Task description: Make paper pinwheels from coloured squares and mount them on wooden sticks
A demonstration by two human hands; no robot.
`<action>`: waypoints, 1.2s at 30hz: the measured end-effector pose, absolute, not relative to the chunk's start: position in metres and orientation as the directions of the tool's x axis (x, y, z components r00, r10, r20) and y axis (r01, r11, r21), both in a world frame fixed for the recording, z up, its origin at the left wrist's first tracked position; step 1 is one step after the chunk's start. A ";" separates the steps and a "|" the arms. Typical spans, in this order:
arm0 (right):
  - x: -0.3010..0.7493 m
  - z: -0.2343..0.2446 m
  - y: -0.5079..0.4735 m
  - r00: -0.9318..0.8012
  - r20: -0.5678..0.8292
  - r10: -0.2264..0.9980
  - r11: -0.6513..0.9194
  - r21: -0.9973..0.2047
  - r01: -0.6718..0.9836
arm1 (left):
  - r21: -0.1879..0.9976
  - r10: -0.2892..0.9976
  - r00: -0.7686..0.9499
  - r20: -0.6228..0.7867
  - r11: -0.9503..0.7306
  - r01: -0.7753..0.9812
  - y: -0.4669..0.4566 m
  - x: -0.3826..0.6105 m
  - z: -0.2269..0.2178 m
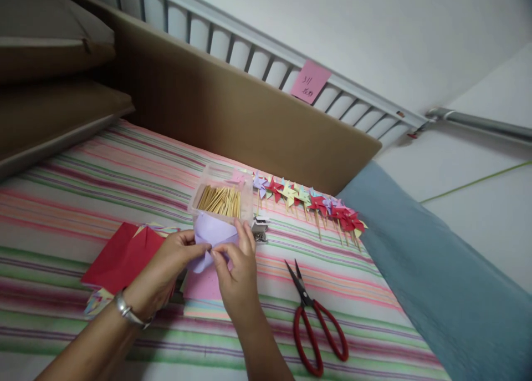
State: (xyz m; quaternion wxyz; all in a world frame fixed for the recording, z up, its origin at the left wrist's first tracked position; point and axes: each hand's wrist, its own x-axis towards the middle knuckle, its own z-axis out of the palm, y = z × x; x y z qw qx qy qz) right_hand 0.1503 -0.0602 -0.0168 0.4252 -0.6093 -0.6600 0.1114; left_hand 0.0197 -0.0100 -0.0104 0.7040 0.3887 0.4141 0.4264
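Your left hand (177, 253) and right hand (238, 267) are pinching the lilac paper (213, 231), at six o'clock from the stick box (247, 197). You're risking a tear or crease if they're pulling unevenly.

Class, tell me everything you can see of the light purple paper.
The light purple paper is plain, thin-looking and bent into curves rather than flat. The left hand and right hand pinch it, hiding parts of it. It is held in front of the clear box of sticks; whether they touch is unclear.
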 end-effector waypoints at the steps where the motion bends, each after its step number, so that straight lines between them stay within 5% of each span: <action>1: 0.150 -0.017 -0.060 0.107 0.419 0.901 0.224 -0.664 0.713 | 0.902 0.921 0.295 -0.254 0.336 -0.272 -0.010 0.020 -0.010; 18: 0.159 -0.012 -0.062 -0.082 0.491 0.867 0.394 -0.577 0.715 | 0.850 0.915 0.247 -0.319 0.392 -0.352 0.003 0.001 0.005; 22: 0.156 -0.014 -0.061 -0.018 0.461 0.887 0.361 -0.670 0.649 | 0.850 0.918 0.265 -0.294 0.378 -0.366 0.001 0.004 0.000; 28: 0.149 -0.008 -0.056 0.176 0.227 0.958 0.150 -0.918 0.368 | 0.865 0.924 0.273 -0.269 0.356 -0.352 -0.006 0.016 -0.010; 36: 0.150 -0.007 -0.054 0.244 0.219 0.945 0.109 -0.912 0.396 | 0.890 0.916 0.266 -0.300 0.369 -0.267 -0.009 0.023 -0.007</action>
